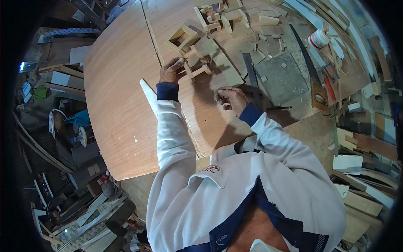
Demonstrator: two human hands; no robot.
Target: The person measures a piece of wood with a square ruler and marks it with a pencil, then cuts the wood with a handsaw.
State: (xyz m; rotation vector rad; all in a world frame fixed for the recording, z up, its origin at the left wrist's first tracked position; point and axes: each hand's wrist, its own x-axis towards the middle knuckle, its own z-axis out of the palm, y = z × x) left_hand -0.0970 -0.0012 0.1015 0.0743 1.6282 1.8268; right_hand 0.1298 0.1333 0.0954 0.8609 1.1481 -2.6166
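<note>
My left hand (171,71) is closed on a small wooden frame (192,72) made of short sticks, held above the table. My right hand (233,99) is a little to the right and nearer my body, with fingers curled together; whatever they may hold is too small to make out. Beyond the frame are a small open wooden box (183,39) and a flat light board (226,67). Farther back stand small chair-like wooden pieces (208,19) (236,22).
A dark square plate (281,79) lies right of my right hand. Past it are a handsaw (317,94), a red-handled tool (329,88) and a white glue bottle (318,39). Small offcuts (262,38) litter the back right. A white strip (147,93) lies by my left sleeve.
</note>
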